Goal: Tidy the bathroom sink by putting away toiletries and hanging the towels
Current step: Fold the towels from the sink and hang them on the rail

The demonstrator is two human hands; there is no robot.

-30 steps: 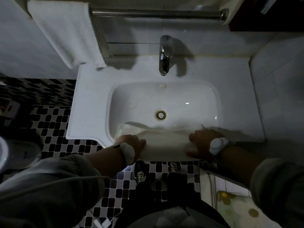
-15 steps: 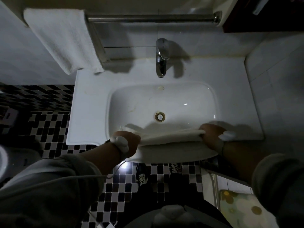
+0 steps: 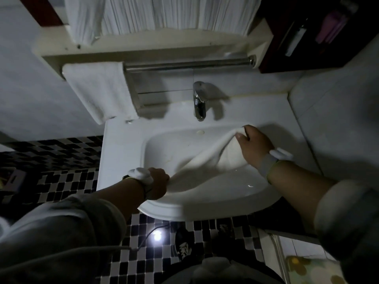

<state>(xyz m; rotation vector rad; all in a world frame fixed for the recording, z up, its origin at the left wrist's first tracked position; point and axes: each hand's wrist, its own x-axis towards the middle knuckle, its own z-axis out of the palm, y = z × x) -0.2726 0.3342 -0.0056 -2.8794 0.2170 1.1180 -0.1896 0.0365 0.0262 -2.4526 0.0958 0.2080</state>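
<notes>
A white towel (image 3: 207, 154) stretches slantwise over the sink basin (image 3: 164, 148). My left hand (image 3: 158, 182) grips its near left end above the front rim. My right hand (image 3: 251, 144) pinches its far right end, raised toward the back of the basin. Another white towel (image 3: 98, 89) hangs folded over the left end of the steel rail (image 3: 188, 64) on the wall above the sink. The rail's right stretch is bare.
A chrome faucet (image 3: 199, 101) stands behind the basin. A dark cabinet (image 3: 307, 31) with items inside sits at the upper right. White cloth (image 3: 164, 13) hangs at the top. The floor (image 3: 61, 181) has black-and-white mosaic tiles.
Both hands lifted the towel off the sink's front edge. My right hand carried its end up and back toward the faucet. The view tilted up, showing the shelf and cabinet.
</notes>
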